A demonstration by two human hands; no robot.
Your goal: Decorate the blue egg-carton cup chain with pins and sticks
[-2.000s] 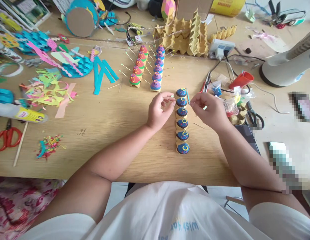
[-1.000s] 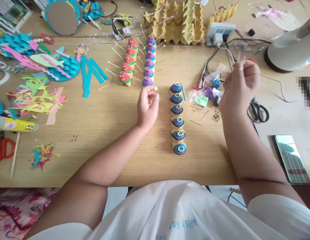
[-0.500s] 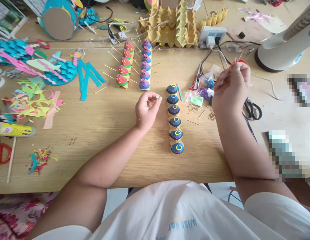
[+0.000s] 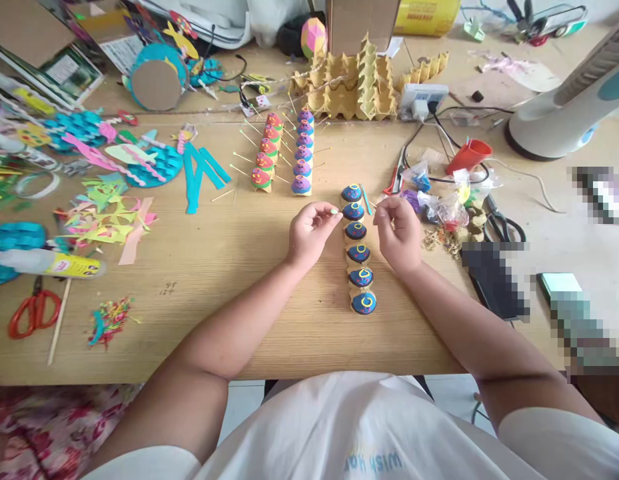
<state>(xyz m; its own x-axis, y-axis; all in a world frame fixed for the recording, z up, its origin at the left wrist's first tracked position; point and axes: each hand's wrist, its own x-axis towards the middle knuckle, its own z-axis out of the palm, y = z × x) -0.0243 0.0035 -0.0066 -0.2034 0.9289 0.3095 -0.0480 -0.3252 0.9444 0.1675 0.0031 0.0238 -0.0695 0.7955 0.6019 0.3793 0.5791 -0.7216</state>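
A row of blue clay-covered egg-carton cups (image 4: pixel 358 253) with yellow rings runs toward me on the wooden table. Just left of its far end, my left hand (image 4: pixel 316 230) pinches a small green clay piece (image 4: pixel 334 211). On the row's other side is my right hand (image 4: pixel 398 230), fingers closed on a thin stick (image 4: pixel 372 203) whose tip points toward the row. A blue strip-like tool (image 4: pixel 366 199) lies between the row and my right hand. Farther back stand a red and green row (image 4: pixel 266 159) and a purple row (image 4: pixel 302 157), both with pins sticking out.
An orange-red cup (image 4: pixel 469 156), clay bags and black scissors (image 4: pixel 504 227) lie to the right, near a white appliance (image 4: pixel 554 107). Egg cartons (image 4: pixel 339 83) and a power strip (image 4: pixel 423 95) are at the back. Paper scraps, a glue bottle (image 4: pixel 64 263) and red scissors (image 4: pixel 35 312) lie left.
My right hand has come down and left from the orange-red cup to beside the blue row, now with a thin stick. My left hand still pinches the green piece. The view has shifted.
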